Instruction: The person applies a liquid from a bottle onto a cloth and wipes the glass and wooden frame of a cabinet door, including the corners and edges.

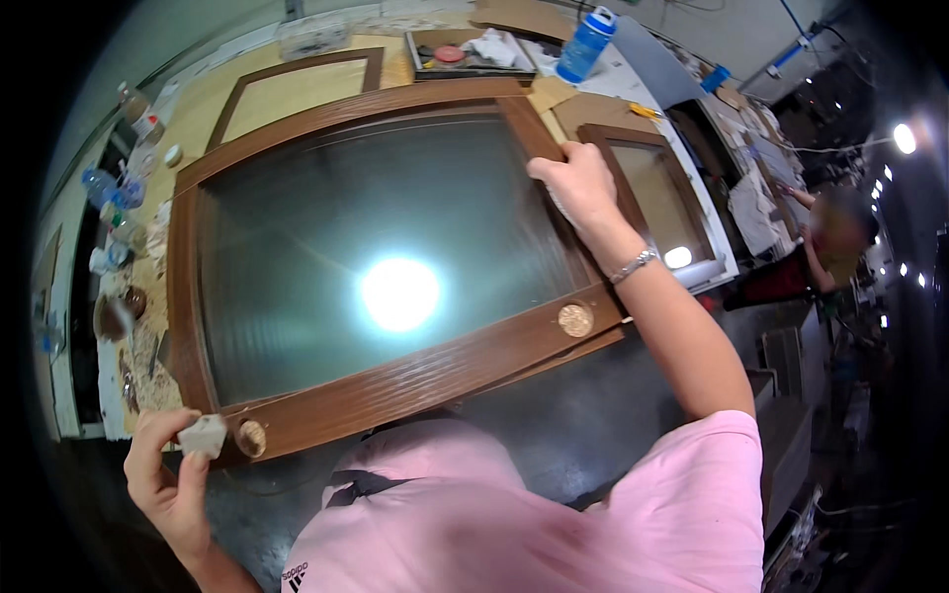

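A large brown wood-framed glass cabinet door lies across the workbench in front of me, its pane reflecting a bright lamp. Two round hinge holes of bare wood, one right and one left, show in its near rail. Between thumb and fingers, my left hand pinches a small whitish block at the door's near left corner. My right hand is closed over the door's right side, thumb towards the glass; a thin pale edge shows under the palm, and its kind is unclear.
Another brown frame lies behind the door, and a smaller framed panel sits to the right. A tray of odds and ends and a blue bottle stand at the back. Several bottles line the left. A person is far right.
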The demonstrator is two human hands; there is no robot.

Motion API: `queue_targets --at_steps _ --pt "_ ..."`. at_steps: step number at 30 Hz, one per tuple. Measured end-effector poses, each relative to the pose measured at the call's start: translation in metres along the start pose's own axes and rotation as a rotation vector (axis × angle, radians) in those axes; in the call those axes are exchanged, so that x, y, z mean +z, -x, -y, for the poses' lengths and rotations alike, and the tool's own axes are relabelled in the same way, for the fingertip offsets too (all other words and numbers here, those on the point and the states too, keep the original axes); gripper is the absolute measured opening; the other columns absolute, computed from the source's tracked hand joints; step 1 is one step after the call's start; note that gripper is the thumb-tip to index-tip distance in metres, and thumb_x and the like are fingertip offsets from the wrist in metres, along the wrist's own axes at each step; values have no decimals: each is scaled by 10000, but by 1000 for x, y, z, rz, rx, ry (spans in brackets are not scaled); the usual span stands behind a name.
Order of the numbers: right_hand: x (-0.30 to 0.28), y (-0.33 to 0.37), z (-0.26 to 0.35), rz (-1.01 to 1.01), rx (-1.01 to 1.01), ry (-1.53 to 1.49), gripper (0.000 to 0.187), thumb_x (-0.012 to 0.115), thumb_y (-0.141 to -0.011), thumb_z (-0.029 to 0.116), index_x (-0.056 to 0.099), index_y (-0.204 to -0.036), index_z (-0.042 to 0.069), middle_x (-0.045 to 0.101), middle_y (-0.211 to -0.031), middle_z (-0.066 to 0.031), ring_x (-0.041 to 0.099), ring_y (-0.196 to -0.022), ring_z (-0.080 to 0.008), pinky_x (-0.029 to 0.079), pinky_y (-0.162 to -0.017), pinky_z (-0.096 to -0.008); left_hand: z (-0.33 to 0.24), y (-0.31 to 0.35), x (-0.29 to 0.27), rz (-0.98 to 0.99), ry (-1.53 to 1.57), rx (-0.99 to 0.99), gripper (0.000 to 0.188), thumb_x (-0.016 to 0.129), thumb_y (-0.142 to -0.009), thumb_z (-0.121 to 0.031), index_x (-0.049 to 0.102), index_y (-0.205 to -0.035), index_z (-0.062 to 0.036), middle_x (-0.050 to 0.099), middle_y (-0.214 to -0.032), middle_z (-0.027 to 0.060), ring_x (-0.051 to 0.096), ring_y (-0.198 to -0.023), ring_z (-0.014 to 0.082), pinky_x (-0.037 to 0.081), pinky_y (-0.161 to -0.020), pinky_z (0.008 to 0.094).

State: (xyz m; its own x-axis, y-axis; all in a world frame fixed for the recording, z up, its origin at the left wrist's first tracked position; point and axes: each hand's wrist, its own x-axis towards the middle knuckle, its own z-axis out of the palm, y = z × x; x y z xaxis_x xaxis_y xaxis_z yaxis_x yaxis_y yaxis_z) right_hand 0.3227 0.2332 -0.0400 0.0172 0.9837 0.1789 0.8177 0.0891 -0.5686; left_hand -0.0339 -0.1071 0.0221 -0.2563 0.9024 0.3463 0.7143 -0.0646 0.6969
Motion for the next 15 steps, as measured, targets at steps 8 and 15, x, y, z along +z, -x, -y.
queue_targets --at_steps 8,15 --pt "-11 5 -16 9 81 -187 391 734 -655 298 677 -771 -72 686 -794 -257 688 -782 -370 522 -729 -441 67 16 -5 -150 447 -157 494 645 -974 -327 553 -1246 74 613 -1113 124 602 -1019 184 473 -900 297" --pt "-9 7 -10 0 77 -280 364 764 -620 256 675 -729 -80 675 -726 -249 685 -713 -347 523 -689 -418 82 15 -10 -137 580 -129 392 567 -1023 -269 553 -1244 55 593 -1172 107 582 -1073 164 441 -959 295"
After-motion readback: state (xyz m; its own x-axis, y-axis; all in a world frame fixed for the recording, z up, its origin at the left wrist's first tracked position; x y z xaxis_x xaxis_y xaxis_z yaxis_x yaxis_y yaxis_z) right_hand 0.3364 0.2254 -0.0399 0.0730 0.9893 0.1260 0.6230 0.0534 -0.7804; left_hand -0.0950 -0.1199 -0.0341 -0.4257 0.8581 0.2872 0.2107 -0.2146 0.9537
